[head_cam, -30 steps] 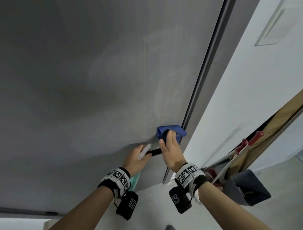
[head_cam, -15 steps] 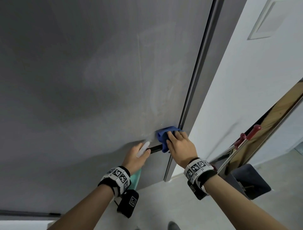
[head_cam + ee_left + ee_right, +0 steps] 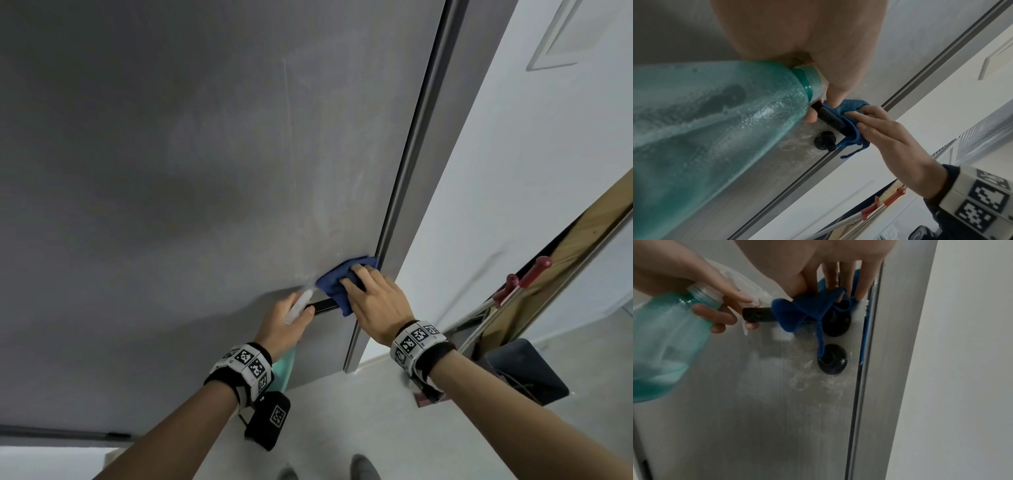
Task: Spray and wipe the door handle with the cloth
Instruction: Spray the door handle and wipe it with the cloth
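A black lever door handle sticks out of the grey door near its right edge. A blue cloth is draped over the handle's root. My right hand presses the cloth on the handle, thumb under and fingers over it. My left hand grips the neck of a teal spray bottle, its white nozzle just left of the handle's free end.
A round black lock knob sits below the handle, with a cloth strand hanging onto it. Wet smears mark the door. Right of the door frame is a white wall, with red-handled tools and a dark dustpan.
My right hand has turned from an upright pinch on the cloth to a grip laid over the handle's root. The left hand and bottle have stayed nearly still.
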A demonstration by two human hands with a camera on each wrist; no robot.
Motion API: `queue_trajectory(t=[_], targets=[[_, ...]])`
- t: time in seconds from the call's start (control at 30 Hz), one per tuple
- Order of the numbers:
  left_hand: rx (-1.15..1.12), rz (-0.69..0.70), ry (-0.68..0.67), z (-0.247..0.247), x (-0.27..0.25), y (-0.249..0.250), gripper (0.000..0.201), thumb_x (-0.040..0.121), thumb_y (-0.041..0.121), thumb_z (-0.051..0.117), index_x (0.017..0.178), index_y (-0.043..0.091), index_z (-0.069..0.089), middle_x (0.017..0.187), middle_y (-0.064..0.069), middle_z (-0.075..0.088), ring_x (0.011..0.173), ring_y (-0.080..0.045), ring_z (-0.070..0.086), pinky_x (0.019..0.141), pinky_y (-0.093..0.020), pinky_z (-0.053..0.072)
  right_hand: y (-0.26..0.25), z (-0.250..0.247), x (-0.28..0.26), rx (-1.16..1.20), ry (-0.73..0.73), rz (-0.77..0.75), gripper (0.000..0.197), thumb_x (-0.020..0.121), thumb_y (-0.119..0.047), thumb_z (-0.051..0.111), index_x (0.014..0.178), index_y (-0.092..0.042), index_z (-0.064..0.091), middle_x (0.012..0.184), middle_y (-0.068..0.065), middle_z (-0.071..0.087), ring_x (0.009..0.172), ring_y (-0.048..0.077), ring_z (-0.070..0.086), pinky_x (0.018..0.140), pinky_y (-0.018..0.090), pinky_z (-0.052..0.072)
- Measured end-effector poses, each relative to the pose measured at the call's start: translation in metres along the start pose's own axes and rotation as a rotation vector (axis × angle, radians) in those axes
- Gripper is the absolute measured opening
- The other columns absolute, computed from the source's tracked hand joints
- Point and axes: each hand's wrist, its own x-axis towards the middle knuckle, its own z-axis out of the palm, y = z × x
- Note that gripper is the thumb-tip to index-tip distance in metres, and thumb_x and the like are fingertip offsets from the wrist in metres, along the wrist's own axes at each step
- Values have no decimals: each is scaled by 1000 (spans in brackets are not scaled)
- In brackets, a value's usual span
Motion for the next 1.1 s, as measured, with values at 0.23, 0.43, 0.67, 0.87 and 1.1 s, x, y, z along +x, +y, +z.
queue_trajectory(t=[0.23, 0.43, 0.67, 0.87, 1.1], targets=[[15, -17, 33, 4, 1, 5, 14, 95, 30, 63, 106, 23, 66, 79, 3, 61, 63, -14, 57, 60, -35, 56, -2, 20, 0, 734, -149, 664, 55, 106, -35, 36, 153, -7, 31, 147, 14, 42, 127, 35, 52, 105, 41, 44], [35, -43, 37, 0, 5, 5, 21, 87, 38, 64, 93, 18, 65, 72, -1, 59, 58, -17, 57, 61, -49, 58, 5, 17, 24, 1142, -78, 892, 23, 103, -20, 51, 100, -3, 66, 103, 20, 68, 95, 35, 62, 82, 37, 48], [25, -8, 29, -1, 4, -1, 39, 77, 53, 61, 98, 20, 65, 85, -12, 66, 66, -18, 57, 67, -56, 56, -14, 20, 2, 339, 84, 458, 14, 97, -22, 56, 100, -12, 65, 112, 4, 63, 82, 36, 65, 58, 32, 44], [-27, 20, 26, -2, -4, 2, 44, 81, 46, 61, 100, 7, 63, 74, -8, 57, 63, -18, 51, 58, -49, 51, -23, 16, -2, 168, 100, 58, 21, 90, -17, 62, 107, -10, 72, 127, 9, 69, 116, 29, 66, 101, 39, 53], [-75, -20, 41, -6, -8, 6, 20, 92, 18, 65, 89, -2, 64, 68, -4, 57, 58, -18, 52, 55, -35, 46, -45, 5, 24, 260, -101, -30, 32, 97, -30, 39, 106, -19, 68, 107, -2, 72, 89, 24, 67, 80, 33, 50]])
